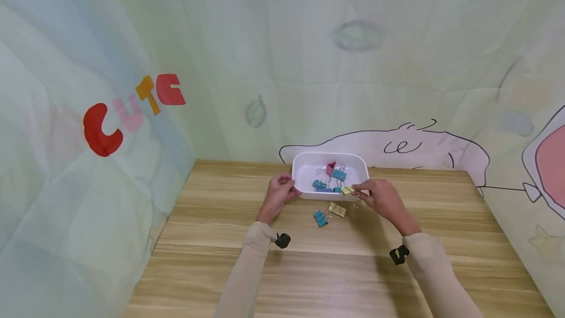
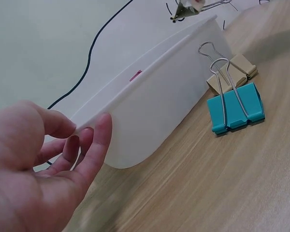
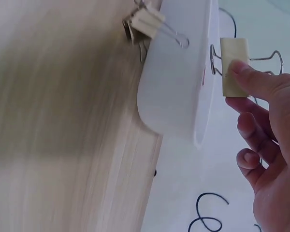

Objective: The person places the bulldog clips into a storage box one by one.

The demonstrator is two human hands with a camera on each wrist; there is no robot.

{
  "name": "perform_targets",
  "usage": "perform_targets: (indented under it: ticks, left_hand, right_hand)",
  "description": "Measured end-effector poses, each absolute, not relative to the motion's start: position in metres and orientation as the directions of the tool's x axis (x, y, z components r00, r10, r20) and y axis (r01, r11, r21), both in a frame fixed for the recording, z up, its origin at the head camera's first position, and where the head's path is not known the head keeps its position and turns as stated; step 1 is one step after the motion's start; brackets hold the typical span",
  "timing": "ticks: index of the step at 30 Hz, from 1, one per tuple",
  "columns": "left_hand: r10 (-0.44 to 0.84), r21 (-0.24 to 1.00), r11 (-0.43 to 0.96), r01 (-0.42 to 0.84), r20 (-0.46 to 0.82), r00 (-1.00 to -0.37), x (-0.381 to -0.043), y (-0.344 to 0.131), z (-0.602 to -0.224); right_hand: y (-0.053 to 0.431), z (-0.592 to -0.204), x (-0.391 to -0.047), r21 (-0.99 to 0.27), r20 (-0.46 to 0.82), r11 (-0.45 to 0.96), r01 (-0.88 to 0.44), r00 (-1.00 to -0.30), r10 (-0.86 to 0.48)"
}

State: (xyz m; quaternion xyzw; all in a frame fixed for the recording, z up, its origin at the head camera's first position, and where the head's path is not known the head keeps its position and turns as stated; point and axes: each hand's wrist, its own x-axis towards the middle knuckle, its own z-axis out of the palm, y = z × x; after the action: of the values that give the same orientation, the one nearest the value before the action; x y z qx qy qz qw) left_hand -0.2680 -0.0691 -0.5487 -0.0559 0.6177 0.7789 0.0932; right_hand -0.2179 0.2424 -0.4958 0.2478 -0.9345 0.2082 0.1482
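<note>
My left hand (image 1: pixel 278 195) holds the left end of a white plastic bin (image 2: pixel 154 92), its thumb and fingertips at the rim. Between the thumb and fingers of my right hand (image 1: pixel 385 201) is a yellow binder clip (image 3: pixel 234 67), pinched above the bin's front right rim. Its wire handles stick out on both sides. Inside the bin lie several binder clips, among them a red one (image 1: pixel 330 169) and a teal one (image 1: pixel 339 174). On the table in front, a second yellow binder clip (image 1: pixel 337 209) sits close beside a teal binder clip (image 2: pixel 237 108).
The wood-grain table (image 1: pixel 229 225) ends at the back against a printed fabric backdrop (image 1: pixel 229 63) with cartoon drawings. More fabric rises along the left and right sides. The bin stands near the table's back edge.
</note>
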Motion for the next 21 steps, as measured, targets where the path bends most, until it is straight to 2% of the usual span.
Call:
perform_targets:
  ticks: [8, 21]
  left_hand:
    - [0.08, 0.95, -0.222, -0.221, -0.208, -0.975, -0.268, -0.068, -0.55]
    - [0.083, 0.953, -0.209, -0.221, -0.208, -0.975, -0.267, -0.069, -0.546]
  right_hand:
    - [0.255, -0.485, -0.247, -0.365, 0.263, 0.851, -0.378, -0.919, -0.295]
    - [0.256, -0.478, -0.27, -0.431, 0.212, 0.854, -0.29, -0.953, -0.217]
